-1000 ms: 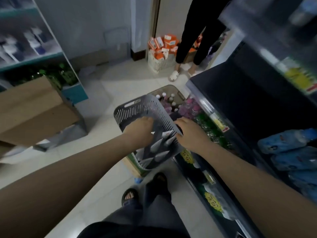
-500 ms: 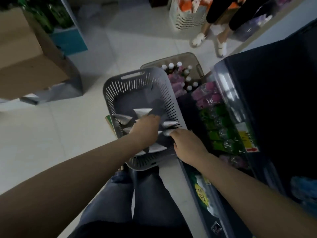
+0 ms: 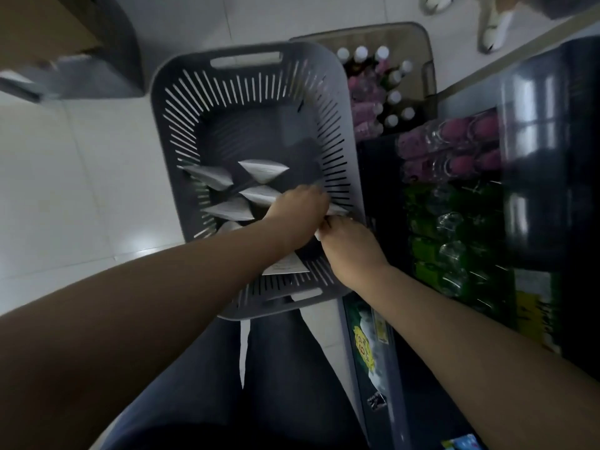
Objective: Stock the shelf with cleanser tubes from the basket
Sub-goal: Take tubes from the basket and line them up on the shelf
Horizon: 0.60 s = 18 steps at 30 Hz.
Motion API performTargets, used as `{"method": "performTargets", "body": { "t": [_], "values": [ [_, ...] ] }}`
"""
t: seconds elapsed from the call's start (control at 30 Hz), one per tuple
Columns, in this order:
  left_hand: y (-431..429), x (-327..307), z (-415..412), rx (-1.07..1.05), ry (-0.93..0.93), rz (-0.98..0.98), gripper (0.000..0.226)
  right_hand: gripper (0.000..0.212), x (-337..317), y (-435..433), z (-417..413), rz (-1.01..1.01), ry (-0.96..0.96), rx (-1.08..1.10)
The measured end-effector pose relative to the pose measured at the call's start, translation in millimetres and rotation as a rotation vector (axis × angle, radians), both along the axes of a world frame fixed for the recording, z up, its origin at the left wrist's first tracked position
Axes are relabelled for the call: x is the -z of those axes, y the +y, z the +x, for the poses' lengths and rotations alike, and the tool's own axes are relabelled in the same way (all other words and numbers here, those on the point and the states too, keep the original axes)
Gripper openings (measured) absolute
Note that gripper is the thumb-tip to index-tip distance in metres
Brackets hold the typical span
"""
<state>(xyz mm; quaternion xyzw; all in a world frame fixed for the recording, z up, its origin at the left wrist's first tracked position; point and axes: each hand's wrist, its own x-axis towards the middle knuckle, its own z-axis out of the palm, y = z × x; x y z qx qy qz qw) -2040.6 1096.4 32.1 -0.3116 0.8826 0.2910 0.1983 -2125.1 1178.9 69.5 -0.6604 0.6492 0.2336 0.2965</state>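
Observation:
A grey slotted basket rests against my knees, with several white cleanser tubes lying in its near half. My left hand reaches down into the basket. Its fingers curl over a tube whose tip pokes out to the right. My right hand is at the basket's right wall and pinches the white end of a tube. The two hands nearly touch. Another tube lies under my left wrist. The shelf stands directly to the right.
The low shelf level holds pink bottles and green bottles. A brown basket of capped bottles sits beyond the grey one. A cardboard box stands at the far left, and another person's feet at the top right. The floor is white tile.
My view has tilted down over the basket. My left hand has shifted right across the tubes toward the basket's right wall, and my right hand has closed in beside it.

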Motion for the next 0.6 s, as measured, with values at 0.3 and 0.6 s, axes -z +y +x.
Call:
{"method": "performTargets", "body": {
  "t": [0.3, 0.6],
  "values": [
    [-2, 26, -15, 0.016, 0.049, -0.031, 0.021, 0.029, 14, -4, -1, 0.044, 0.044, -0.12],
    [-1, 19, -14, 0.074, 0.043, -0.079, 0.023, 0.024, 9, -8, -3, 0.037, 0.004, -0.102]
  ]
}}
